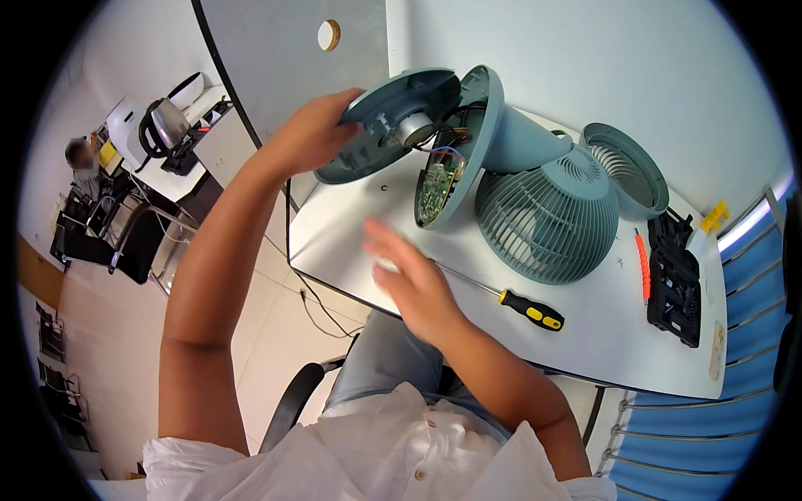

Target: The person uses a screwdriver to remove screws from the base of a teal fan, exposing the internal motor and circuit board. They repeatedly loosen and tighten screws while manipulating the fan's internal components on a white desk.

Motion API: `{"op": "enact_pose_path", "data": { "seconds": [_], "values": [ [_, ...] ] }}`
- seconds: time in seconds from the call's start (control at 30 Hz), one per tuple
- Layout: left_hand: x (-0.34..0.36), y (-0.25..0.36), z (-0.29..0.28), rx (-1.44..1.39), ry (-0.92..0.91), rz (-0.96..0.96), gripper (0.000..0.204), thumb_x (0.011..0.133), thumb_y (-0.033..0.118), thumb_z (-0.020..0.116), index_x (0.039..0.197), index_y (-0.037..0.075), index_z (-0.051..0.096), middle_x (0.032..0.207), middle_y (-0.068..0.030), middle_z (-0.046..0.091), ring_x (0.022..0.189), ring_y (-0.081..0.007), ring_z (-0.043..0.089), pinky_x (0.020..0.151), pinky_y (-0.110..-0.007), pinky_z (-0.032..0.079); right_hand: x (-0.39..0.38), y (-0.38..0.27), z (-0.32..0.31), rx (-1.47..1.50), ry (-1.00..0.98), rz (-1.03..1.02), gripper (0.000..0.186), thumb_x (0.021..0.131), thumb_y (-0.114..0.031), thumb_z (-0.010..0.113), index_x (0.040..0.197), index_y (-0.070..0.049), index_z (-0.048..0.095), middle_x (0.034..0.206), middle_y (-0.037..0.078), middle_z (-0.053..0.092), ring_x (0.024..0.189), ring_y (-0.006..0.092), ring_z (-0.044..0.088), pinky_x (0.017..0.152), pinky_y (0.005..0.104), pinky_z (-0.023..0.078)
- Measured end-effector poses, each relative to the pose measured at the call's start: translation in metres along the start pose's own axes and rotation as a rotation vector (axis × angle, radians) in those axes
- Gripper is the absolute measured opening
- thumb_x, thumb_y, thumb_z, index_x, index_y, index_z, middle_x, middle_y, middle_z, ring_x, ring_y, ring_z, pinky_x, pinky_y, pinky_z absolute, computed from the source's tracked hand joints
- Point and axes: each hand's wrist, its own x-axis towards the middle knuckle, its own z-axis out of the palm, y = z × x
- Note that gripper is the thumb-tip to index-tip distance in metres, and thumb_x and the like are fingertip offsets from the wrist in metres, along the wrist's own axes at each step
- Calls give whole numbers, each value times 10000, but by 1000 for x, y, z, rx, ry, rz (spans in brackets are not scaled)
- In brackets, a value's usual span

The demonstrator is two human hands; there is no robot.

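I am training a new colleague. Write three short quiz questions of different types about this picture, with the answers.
1. True or false: the left hand holds the fan's round base cover.
2. What lies nearest the right hand? A) screwdriver B) bit case C) loose grille
3. Fill in: the green circuit board sits inside the open ____.

Key: 1 true; 2 A; 3 base.

One dismantled teal desk fan (547,213), one detached fan grille (626,167), two screwdrivers, black-and-yellow (530,310) and orange (643,265), one black bit case (675,284), one green circuit board (436,185).
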Motion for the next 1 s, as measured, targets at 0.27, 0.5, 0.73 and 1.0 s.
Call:
{"op": "enact_pose_path", "data": {
  "seconds": [0.27, 0.5, 0.73, 1.0],
  "values": [
    [2, 25, 7, 396, 65, 97, 446, 874, -1, 611, 1298, 131, 571, 1095, -161, 680, 940, -388, 652, 805, -467, 508, -133, -15, -109, -1355, 419, -343, 431, 791, -56, 657, 1222, -28, 662, 1297, 153, 614, 1193, 367, 549, 1008, 485, 440],
    [-12, 7, 17, 221, -54, 19, 490, 885, 47, 616, 1358, 76, 492, 1144, -203, 662, 1026, -398, 634, 869, -474, 496, -146, 8, -124, -1483, 354, -79, 505, 812, -103, 704, 1311, -94, 628, 1206, 100, 594, 1081, 295, 542, 899, 436, 425],
    [6, -14, 4, 108, -88, -15, 426, 912, 110, 612, 1325, 53, 524, 1134, -218, 664, 1049, -400, 633, 900, -461, 490, -137, 1, -124, -1361, 371, 42, 482, 811, -32, 689, 1288, -62, 632, 1083, 129, 600, 1009, 310, 566, 876, 393, 466],
    [44, -29, -2, -66, -241, -74, 463, 924, 170, 580, 1366, 39, 532, 1191, -191, 668, 1109, -304, 631, 1000, -403, 462, -123, -61, -84, -1046, 370, -148, 507, 813, -98, 732, 1299, -18, 610, 1041, 137, 634, 794, 204, 642, 734, 297, 517]
  ]
}}
